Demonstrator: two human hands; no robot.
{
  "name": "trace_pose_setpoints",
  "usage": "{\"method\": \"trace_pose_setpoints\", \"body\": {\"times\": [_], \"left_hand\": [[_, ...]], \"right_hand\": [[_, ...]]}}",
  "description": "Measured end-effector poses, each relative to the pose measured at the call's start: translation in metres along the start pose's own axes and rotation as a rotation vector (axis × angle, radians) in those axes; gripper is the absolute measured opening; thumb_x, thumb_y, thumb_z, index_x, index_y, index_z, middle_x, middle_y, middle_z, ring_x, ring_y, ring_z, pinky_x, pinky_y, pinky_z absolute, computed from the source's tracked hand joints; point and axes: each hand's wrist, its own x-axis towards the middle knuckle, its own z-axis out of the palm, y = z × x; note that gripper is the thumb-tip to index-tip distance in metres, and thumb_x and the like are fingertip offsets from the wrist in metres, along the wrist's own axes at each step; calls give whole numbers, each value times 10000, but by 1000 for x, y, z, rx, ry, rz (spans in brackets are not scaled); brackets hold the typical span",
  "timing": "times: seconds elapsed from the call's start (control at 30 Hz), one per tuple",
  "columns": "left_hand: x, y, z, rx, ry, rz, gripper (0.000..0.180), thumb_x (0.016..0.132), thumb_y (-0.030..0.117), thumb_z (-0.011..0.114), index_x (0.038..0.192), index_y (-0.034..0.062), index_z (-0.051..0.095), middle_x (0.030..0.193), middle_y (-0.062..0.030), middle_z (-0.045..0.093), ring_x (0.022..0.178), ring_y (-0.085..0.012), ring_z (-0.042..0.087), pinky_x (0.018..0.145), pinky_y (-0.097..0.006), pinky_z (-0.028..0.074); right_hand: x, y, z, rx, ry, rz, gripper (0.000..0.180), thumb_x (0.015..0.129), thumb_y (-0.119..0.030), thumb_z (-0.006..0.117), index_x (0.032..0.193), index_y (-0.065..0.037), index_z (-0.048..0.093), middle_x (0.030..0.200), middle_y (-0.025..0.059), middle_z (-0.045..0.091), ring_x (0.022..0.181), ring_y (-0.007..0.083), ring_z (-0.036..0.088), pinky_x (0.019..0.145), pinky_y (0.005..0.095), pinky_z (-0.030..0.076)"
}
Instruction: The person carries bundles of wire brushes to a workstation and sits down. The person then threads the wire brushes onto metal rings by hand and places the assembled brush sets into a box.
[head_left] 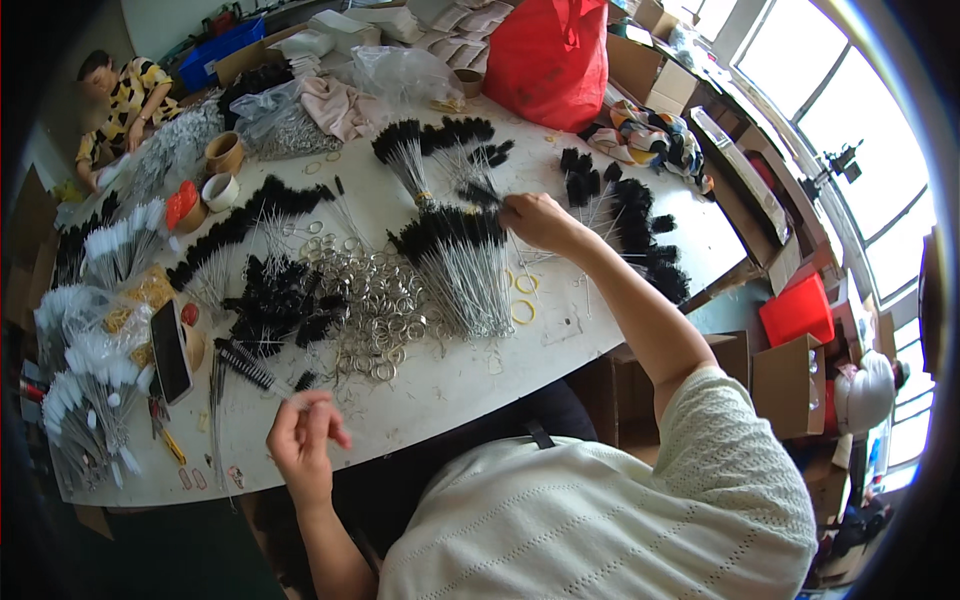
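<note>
My left hand point(305, 440) is above the table's front edge with curled fingers. A black spiral-bristle brush point(248, 367) points away from its fingertips, its wire end reaching them. Across the table, my right hand point(540, 220) is closed in a pinch at the end of a small black wire brush point(480, 192). Just below that hand lies a dense bundle of black-tipped wire brushes point(460, 270), wires toward me. Behind it stands a banded bundle point(405, 160). Loose metal rings point(375, 300) are heaped between my hands, beside a pile of black brushes point(275, 305).
White-tipped brushes point(100, 390), a phone point(171, 352) and a yellow cutter point(174, 446) are at the left. More black brushes point(640, 230) lie right. A red bag point(550, 65) stands at the back; another person point(130, 110) works far left. Cardboard boxes point(785, 385) sit right.
</note>
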Motion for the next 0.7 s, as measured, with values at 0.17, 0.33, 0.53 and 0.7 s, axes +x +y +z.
{"method": "trace_pose_setpoints", "body": {"times": [0.17, 0.33, 0.53, 0.7], "left_hand": [[29, 14, 67, 1, -118, 53, 229, 893, 14, 514, 1113, -44, 540, 712, -45, 548, 553, -78, 511, 495, -212, 433], [46, -16, 96, 443, -38, 411, 85, 903, 14, 524, 983, 9, 552, 833, -37, 540, 694, -89, 557, 550, -208, 452], [25, -12, 79, 172, 171, 519, 73, 878, -49, 519, 943, -19, 503, 1085, -129, 456, 815, -177, 615, 749, -291, 524], [7, -51, 91, 387, 0, 835, 308, 736, -97, 664, 1025, -10, 602, 1057, -122, 515, 925, -262, 584, 759, -276, 528]], "right_hand": [[-29, -89, -3, 1323, -56, -129, 193, 958, -87, 412, 1083, 29, 502, 1080, 93, 553, 970, 179, 558, 870, 422, 524], [-69, -168, 32, 1145, -16, -170, 267, 925, -135, 536, 1146, 4, 478, 1066, 95, 542, 1044, 149, 490, 873, 273, 428], [-85, -137, 46, 1326, 173, -135, 304, 906, -218, 586, 1128, -11, 589, 1108, 76, 533, 1014, 131, 534, 895, 267, 440], [-94, -161, 72, 2240, -259, 410, 187, 940, -227, 523, 965, -63, 611, 852, 15, 618, 706, 92, 566, 655, 227, 472]]}}
